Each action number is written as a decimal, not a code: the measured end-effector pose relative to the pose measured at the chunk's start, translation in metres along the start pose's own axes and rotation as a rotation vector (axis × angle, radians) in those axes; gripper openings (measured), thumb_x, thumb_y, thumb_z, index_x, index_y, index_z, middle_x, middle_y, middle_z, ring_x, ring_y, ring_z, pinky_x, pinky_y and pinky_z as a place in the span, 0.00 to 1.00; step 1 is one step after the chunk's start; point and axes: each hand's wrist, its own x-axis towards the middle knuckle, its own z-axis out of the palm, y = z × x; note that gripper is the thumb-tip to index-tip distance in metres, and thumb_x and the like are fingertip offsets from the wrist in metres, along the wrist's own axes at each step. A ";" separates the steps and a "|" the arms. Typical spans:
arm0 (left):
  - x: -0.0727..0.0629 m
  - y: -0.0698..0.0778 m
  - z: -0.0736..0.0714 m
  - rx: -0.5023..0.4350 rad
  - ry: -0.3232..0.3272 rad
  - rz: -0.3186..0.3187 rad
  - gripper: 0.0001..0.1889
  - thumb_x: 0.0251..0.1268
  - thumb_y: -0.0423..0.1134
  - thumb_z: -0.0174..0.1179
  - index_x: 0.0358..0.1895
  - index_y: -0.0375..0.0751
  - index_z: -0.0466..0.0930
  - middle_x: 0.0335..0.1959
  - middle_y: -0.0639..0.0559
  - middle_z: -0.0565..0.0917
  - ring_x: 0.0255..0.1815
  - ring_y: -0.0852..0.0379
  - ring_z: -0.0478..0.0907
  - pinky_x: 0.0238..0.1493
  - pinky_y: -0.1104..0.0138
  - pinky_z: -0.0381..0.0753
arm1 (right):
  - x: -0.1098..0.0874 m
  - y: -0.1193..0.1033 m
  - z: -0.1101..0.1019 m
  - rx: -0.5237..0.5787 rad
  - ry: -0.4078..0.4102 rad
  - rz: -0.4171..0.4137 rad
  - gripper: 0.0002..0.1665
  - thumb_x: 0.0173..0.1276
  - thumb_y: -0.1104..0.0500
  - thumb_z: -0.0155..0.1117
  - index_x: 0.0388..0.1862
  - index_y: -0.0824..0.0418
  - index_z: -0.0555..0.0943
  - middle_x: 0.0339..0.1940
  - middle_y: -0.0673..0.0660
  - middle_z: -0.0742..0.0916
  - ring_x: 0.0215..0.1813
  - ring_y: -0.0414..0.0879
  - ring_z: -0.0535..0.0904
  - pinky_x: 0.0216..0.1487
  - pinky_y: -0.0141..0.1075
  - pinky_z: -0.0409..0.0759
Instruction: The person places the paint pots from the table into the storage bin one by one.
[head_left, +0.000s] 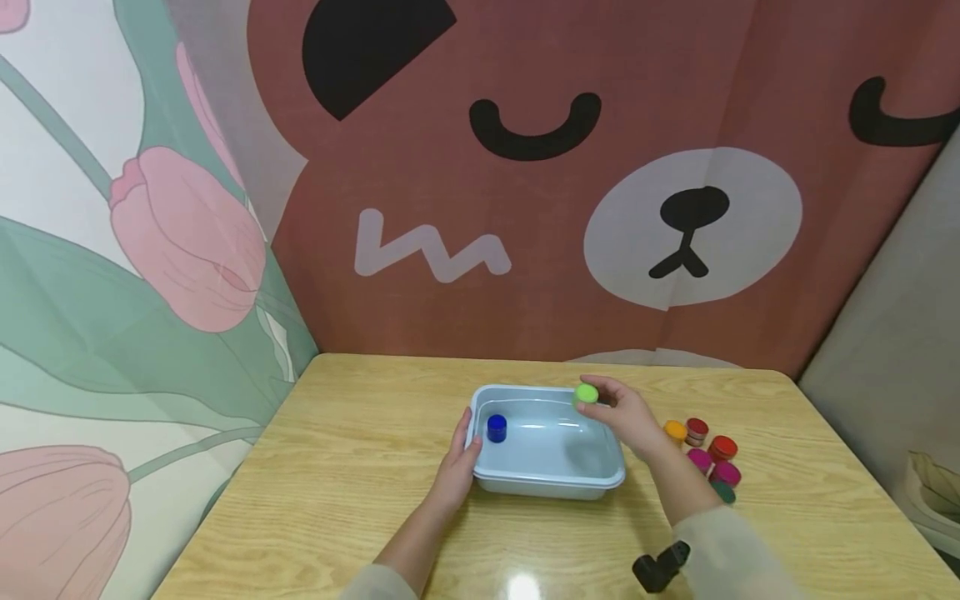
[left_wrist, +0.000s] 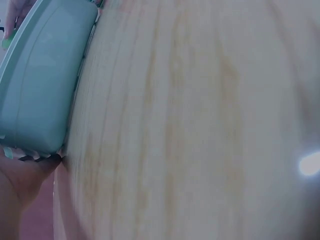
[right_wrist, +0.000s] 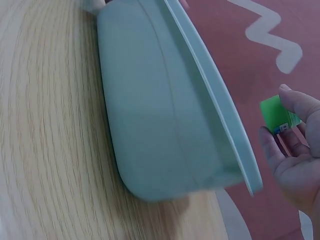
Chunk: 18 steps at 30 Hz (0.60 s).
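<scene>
My right hand pinches a small jar with a light green lid between thumb and fingers. It is held above the right back corner of a light blue plastic basin. In the right wrist view the green-lidded jar shows a small label and stands apart from the basin's rim. My left hand grips the basin's left end, thumb at the near side and fingers along the rim. Inside the basin, near its left end, stands a small jar with a dark blue lid.
Right of the basin several small jars stand in a cluster, among them an orange one, a red one, a magenta one and a dark green one. A black device sits by the right sleeve. The wooden table meets a printed curtain.
</scene>
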 end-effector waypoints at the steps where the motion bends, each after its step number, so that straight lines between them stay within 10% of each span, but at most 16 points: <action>1: 0.000 0.000 0.000 0.002 -0.002 -0.001 0.29 0.79 0.43 0.41 0.79 0.51 0.48 0.80 0.43 0.51 0.80 0.34 0.44 0.76 0.35 0.43 | 0.001 -0.001 0.003 0.006 -0.003 -0.002 0.36 0.67 0.53 0.67 0.71 0.61 0.68 0.64 0.64 0.77 0.63 0.56 0.72 0.58 0.35 0.81; 18: -0.001 0.002 -0.001 -0.006 -0.013 0.001 0.29 0.79 0.42 0.41 0.79 0.51 0.47 0.80 0.41 0.51 0.79 0.33 0.44 0.75 0.35 0.43 | 0.025 -0.006 0.053 0.051 -0.037 -0.052 0.32 0.62 0.57 0.71 0.64 0.64 0.75 0.58 0.63 0.83 0.58 0.54 0.78 0.55 0.38 0.83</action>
